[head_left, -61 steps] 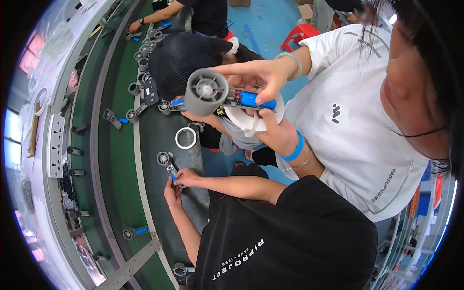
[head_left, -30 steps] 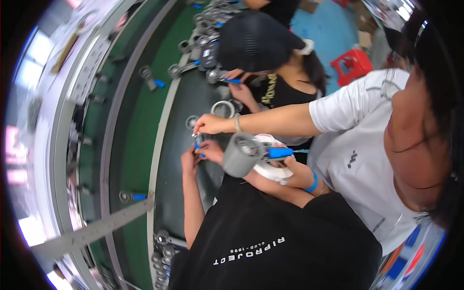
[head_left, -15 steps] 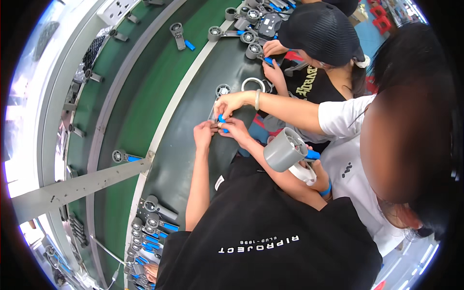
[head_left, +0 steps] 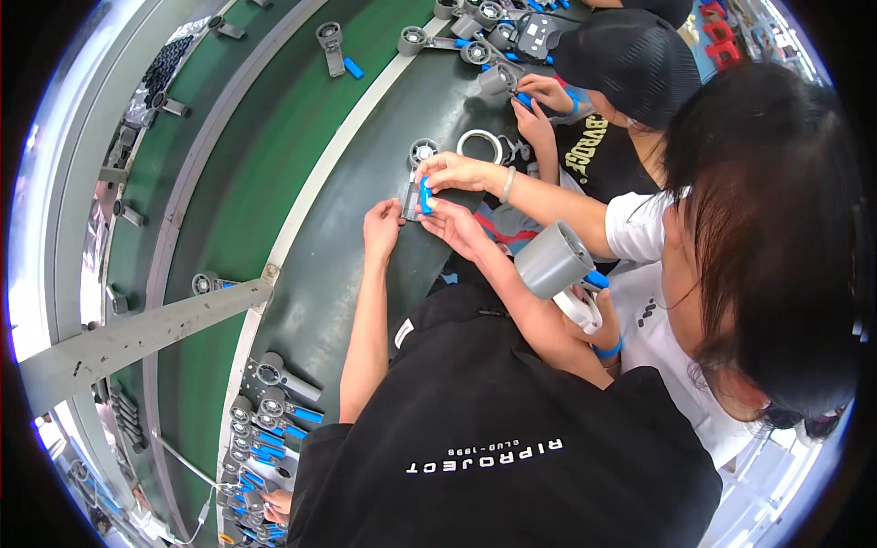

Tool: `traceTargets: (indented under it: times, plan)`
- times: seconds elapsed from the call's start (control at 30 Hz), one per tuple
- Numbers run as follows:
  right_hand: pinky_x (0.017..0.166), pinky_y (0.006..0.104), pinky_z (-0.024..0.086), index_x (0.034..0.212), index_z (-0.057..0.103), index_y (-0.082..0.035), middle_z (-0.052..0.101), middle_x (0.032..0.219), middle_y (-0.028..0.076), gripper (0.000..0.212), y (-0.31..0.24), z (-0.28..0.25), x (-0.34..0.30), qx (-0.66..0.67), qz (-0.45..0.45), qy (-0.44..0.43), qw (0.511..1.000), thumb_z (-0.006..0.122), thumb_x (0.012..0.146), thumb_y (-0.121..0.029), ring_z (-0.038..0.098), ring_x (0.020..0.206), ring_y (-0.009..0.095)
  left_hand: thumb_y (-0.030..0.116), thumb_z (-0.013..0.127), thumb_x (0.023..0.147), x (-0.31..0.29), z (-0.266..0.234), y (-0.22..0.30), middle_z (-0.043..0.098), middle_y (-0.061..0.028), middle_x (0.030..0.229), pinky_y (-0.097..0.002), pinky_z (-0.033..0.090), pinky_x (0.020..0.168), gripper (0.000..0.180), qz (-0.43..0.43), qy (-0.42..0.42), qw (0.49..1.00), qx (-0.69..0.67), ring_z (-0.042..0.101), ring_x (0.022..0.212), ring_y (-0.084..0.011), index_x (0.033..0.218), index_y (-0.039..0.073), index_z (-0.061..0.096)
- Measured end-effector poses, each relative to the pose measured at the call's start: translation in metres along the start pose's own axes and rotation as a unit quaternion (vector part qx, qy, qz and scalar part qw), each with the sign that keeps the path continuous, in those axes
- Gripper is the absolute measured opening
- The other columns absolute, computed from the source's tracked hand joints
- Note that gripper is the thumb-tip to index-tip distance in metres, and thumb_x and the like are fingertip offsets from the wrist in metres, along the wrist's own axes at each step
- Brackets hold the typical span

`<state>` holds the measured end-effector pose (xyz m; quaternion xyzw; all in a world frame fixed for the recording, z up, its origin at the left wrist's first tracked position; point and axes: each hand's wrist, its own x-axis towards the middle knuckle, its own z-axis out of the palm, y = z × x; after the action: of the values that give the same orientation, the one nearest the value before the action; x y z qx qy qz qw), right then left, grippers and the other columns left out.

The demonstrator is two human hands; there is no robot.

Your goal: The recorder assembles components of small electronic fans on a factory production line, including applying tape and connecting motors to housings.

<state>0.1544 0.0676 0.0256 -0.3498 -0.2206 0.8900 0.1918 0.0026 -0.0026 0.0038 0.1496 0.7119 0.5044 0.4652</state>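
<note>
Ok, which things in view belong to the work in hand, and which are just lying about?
In hand:
grey fan unit, at the left hand
blue cylinder, between the right hand and a co-worker's hand

Apparently lying about:
white ring
second fan unit on the green belt

Blk short-slv. T-shirt (head_left: 512, 393), wht. lettering (head_left: 484, 458) across chest (upside-down from here), small wht. tag (head_left: 404, 332) lower down.
</note>
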Motion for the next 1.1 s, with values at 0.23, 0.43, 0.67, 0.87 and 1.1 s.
traceTargets:
  times: [0.23, 0.43, 0.67, 0.87, 1.1]
  plan:
    - [0.088, 0.0252, 0.05, 0.114, 0.055, 0.001, 0.061, 0.111, 0.009, 0.027, 0.008, -0.004, 0.009, -0.047, 0.011, 0.006, 0.999, 0.055, 0.092, -0.015, 0.06, 0.099, 0.014, 0.012, 0.061, 0.084, 0.013, 0.007, -0.022, 0.067, -0.0101, 0.08, -0.0256, 0.049, 0.063, 0.03, 0.007, -0.057, 0.998, 0.036, 0.062, 0.065, -0.0131, 0.107, -0.007, 0.061]
    - [0.089, 0.0266, 0.049, 0.115, 0.054, 0.001, 0.061, 0.111, 0.009, 0.028, 0.017, -0.004, 0.015, -0.044, 0.035, 0.012, 0.998, 0.055, 0.093, -0.017, 0.06, 0.098, 0.015, 0.007, 0.057, 0.083, 0.024, 0.004, -0.045, 0.068, -0.0139, 0.084, -0.0277, 0.051, 0.069, 0.031, 0.007, -0.046, 0.998, 0.053, 0.066, 0.073, -0.0156, 0.11, -0.006, 0.06]
    - [0.084, 0.027, 0.05, 0.113, 0.056, 0.0, 0.063, 0.107, 0.01, 0.031, 0.02, -0.002, 0.016, -0.12, 0.032, 0.072, 0.99, 0.058, 0.091, -0.022, 0.062, 0.094, 0.016, 0.014, 0.055, 0.083, 0.026, -0.001, -0.043, 0.068, -0.0156, 0.088, -0.032, 0.05, 0.077, 0.029, 0.042, -0.007, 0.982, 0.186, 0.065, 0.082, -0.0223, 0.106, -0.002, 0.064]
    - [0.072, 0.0234, 0.05, 0.115, 0.056, 0.001, 0.064, 0.095, 0.005, 0.043, 0.019, -0.001, 0.017, -0.181, 0.001, 0.113, 0.977, 0.066, 0.085, -0.028, 0.063, 0.081, 0.011, 0.017, 0.057, 0.081, 0.036, -0.016, -0.012, 0.068, -0.0186, 0.09, -0.0356, 0.05, 0.082, 0.023, 0.038, -0.002, 0.969, 0.244, 0.065, 0.09, -0.0303, 0.094, 0.002, 0.069]
    - [0.067, 0.0218, 0.051, 0.106, 0.058, 0.001, 0.063, 0.087, 0.004, 0.037, 0.019, -0.005, 0.025, -0.253, -0.017, 0.189, 0.949, 0.07, 0.082, -0.025, 0.063, 0.075, 0.01, 0.027, 0.057, 0.081, 0.134, -0.073, 0.034, 0.067, -0.0196, 0.088, -0.0407, 0.049, 0.08, 0.028, 0.076, 0.159, 0.95, 0.259, 0.064, 0.088, -0.0349, 0.087, 0.003, 0.07]
